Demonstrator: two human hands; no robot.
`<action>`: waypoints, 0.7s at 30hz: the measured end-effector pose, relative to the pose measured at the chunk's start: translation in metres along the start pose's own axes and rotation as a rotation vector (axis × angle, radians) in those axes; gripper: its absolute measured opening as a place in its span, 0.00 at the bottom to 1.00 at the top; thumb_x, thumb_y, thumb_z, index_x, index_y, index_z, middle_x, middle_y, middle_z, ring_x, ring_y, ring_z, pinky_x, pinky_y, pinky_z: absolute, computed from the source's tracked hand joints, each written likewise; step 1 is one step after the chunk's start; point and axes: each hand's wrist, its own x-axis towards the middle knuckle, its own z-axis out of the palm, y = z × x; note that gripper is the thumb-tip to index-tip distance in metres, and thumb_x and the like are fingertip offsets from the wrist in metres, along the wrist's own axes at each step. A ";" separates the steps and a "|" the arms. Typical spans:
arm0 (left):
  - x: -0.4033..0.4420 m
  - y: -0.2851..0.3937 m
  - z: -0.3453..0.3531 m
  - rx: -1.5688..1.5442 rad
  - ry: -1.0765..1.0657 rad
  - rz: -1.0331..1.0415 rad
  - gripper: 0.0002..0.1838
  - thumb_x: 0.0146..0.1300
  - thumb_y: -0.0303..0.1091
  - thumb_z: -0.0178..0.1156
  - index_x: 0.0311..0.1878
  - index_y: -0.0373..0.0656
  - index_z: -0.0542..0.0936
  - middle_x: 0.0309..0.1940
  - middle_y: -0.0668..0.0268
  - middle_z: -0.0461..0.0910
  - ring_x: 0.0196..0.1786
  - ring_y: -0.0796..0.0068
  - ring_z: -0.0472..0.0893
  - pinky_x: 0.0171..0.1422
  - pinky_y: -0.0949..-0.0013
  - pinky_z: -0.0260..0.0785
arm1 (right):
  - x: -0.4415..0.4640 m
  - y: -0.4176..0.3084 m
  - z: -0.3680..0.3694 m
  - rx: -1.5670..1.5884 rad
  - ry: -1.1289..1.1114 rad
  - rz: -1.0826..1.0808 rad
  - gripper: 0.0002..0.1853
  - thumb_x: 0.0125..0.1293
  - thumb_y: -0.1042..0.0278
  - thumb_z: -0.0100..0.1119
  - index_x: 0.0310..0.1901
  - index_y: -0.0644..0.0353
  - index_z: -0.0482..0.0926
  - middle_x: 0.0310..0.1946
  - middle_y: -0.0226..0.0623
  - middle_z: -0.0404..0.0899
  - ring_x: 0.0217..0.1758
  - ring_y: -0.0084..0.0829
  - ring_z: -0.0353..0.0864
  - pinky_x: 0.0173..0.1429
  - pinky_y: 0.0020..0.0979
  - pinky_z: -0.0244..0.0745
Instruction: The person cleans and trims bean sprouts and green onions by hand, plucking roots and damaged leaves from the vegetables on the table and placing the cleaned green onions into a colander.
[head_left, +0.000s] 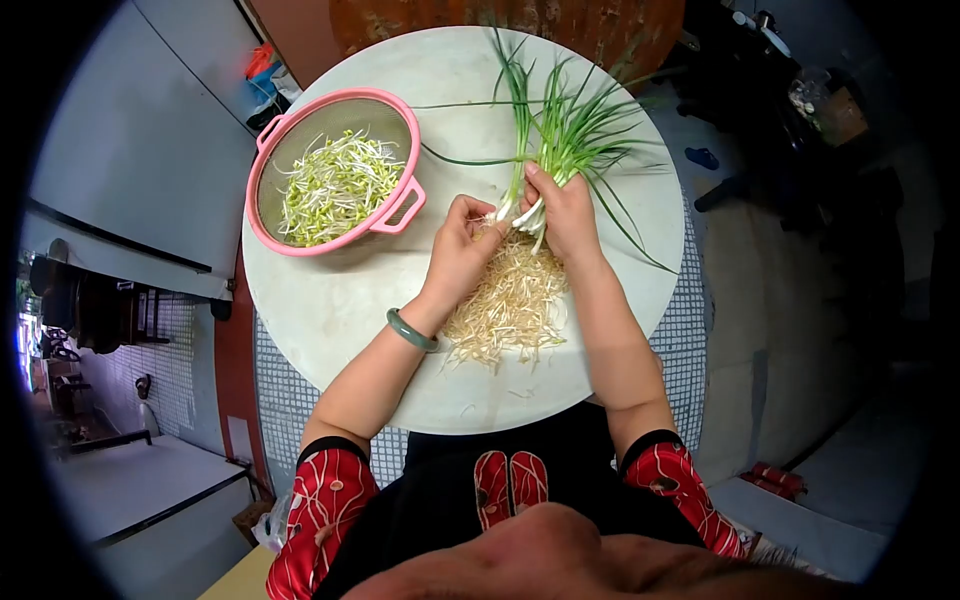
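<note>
A bunch of green onions [575, 135] is gripped near its white ends by my right hand [563, 210], the green leaves fanning out toward the table's far right. My left hand [465, 245], a green bangle on its wrist, pinches at the white root ends of the bunch; the exact bit between its fingertips is too small to make out. Directly below both hands lies a pile of pale, brownish bean sprout roots [510, 305]. To the left, a pink-rimmed mesh strainer [412, 110] holds trimmed bean sprouts [340, 190] with yellow-green heads.
Everything rests on a round white table [330, 310]. Two long onion leaves stretch left toward the strainer. A wooden panel [420, 18] stands behind the table. A dark slipper [702, 158] lies on the floor at right, and a grey cabinet [140, 130] is at left.
</note>
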 end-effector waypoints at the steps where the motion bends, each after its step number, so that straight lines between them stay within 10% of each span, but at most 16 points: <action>1: -0.001 0.001 0.002 0.045 -0.005 0.008 0.13 0.63 0.26 0.61 0.47 0.37 0.69 0.34 0.69 0.73 0.37 0.85 0.71 0.42 0.79 0.66 | 0.004 0.002 -0.002 0.034 0.007 0.008 0.07 0.66 0.68 0.61 0.36 0.60 0.74 0.24 0.25 0.72 0.23 0.17 0.70 0.27 0.20 0.67; 7: -0.006 0.009 0.000 0.436 0.006 0.188 0.11 0.65 0.28 0.59 0.47 0.37 0.71 0.35 0.70 0.72 0.40 0.83 0.71 0.47 0.76 0.67 | 0.000 -0.005 -0.001 -0.078 -0.002 0.036 0.08 0.62 0.66 0.66 0.34 0.60 0.77 0.24 0.26 0.75 0.22 0.17 0.71 0.26 0.21 0.66; 13: -0.003 0.016 0.001 -0.375 -0.102 -0.365 0.09 0.69 0.31 0.54 0.47 0.35 0.75 0.35 0.69 0.77 0.37 0.82 0.75 0.44 0.76 0.70 | -0.003 -0.008 0.003 -0.039 -0.029 0.013 0.08 0.63 0.66 0.65 0.33 0.61 0.78 0.23 0.27 0.75 0.21 0.17 0.71 0.26 0.21 0.67; 21: -0.002 0.014 -0.003 -0.220 -0.140 -0.226 0.12 0.70 0.32 0.53 0.49 0.33 0.76 0.37 0.68 0.79 0.37 0.85 0.76 0.42 0.79 0.70 | -0.004 -0.008 0.004 0.084 -0.040 0.010 0.08 0.64 0.67 0.64 0.35 0.61 0.77 0.26 0.27 0.76 0.24 0.17 0.73 0.27 0.20 0.69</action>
